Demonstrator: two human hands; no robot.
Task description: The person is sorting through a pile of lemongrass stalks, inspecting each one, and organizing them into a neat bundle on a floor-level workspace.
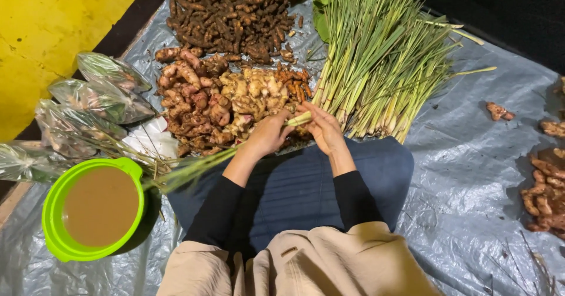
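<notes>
A lemongrass stalk [297, 120] lies across both hands, its pale base between the fingers and its green leaves [194, 165] trailing left toward the green bucket. My left hand [269, 134] grips the stalk near the base. My right hand [322, 127] pinches the base end from the other side. Both hands hover over my lap, just in front of a heap of ginger and galangal roots [226, 101]. A big fan of lemongrass stalks [376, 60] lies beyond my right hand.
A green bucket [54, 237] of brown liquid stands at the left. Clear plastic bags of produce [97, 98] lie behind it. Dark turmeric roots [232, 13] are piled at the back. More roots [544, 190] sit at the right on the grey tarp [465, 154]. A yellow surface [47, 31] is at far left.
</notes>
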